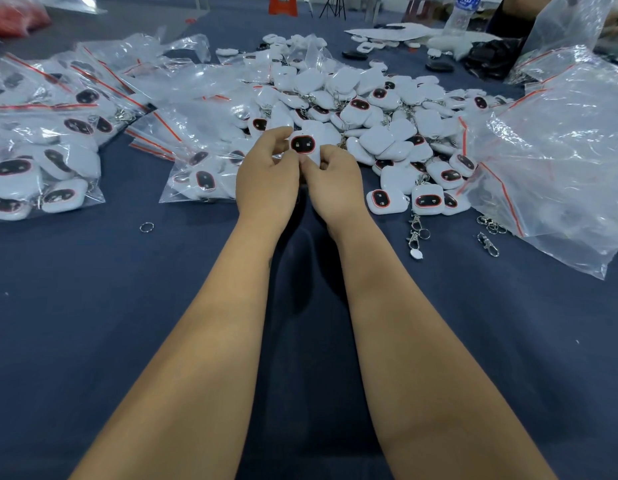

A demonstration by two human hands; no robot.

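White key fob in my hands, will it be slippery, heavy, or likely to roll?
The white key fob looks like smooth, rounded plastic, so it may slip a little. It is probably light: the left hand and right hand hold it by its edges. Flat and squarish, it likely would not roll on the blue cloth.

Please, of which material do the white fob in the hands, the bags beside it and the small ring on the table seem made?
The white fob seems hard plastic: smooth, faintly glossy, with rounded moulded edges. The bags look like thin clear plastic film: creased, shiny, contents showing through. The ring is probably metal: silvery and bright, though too small to be sure.
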